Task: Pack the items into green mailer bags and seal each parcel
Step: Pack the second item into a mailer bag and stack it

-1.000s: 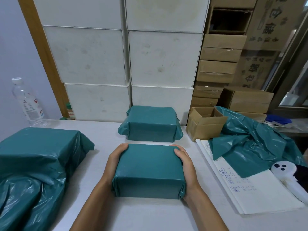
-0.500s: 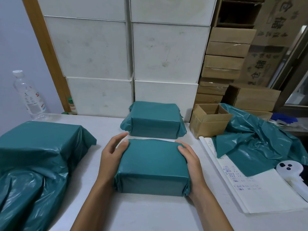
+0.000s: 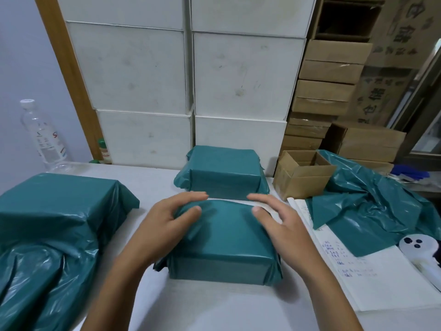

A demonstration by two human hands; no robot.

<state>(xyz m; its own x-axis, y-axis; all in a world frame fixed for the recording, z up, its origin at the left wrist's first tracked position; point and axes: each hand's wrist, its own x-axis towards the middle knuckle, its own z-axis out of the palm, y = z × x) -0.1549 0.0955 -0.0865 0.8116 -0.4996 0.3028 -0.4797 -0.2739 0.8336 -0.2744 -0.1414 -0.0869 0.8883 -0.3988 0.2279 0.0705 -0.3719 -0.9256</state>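
A box wrapped in a green mailer bag [image 3: 224, 237] lies on the white table [image 3: 214, 309] right in front of me. My left hand [image 3: 162, 223] rests on its top left corner, fingers stretched along the far edge and thumb flat on top. On the top right corner my right hand [image 3: 281, 223] lies the same way. Just behind it stands a second wrapped parcel [image 3: 224, 173]. A larger green-wrapped parcel [image 3: 55, 206] sits at the left, its loose bag end trailing toward me.
Crumpled loose green mailer bags [image 3: 367, 206] lie at the right, partly over a written paper sheet [image 3: 372, 280]. An open cardboard box [image 3: 300, 177], a white handheld device [image 3: 420, 249] and a water bottle [image 3: 43, 137] stand around. White boxes [image 3: 143, 80] are stacked behind the table.
Both hands moved from gripping the parcel's sides up onto its top, fingers now reaching inward along the far edge. The camera came closer to the parcel.
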